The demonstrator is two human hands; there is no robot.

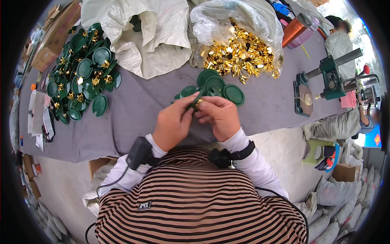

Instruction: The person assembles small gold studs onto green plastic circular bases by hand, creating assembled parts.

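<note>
My left hand (174, 124) pinches a dark green plastic disc (196, 100), held edge-up above the near part of the table. Against that disc, my right hand (222, 118) grips a small shiny gold piece (198, 103) between thumb and fingers. Fingers partly hide where the gold piece meets the disc. Just beyond my hands lie several loose green discs (234, 94) without gold on them. A heap of green discs (84, 68), many bearing gold pieces, covers the table's left side. Gold pieces (239, 53) spill from a clear plastic bag (231, 16) at the back.
A whitish woven sack (140, 40) lies at the back middle. On the right stands a green hand press (331, 77), near an orange tumbler (296, 30). Cardboard boxes (55, 38) line the far left. Another person (340, 40) is at the far right. Filled sacks (337, 193) cover the lower-right floor.
</note>
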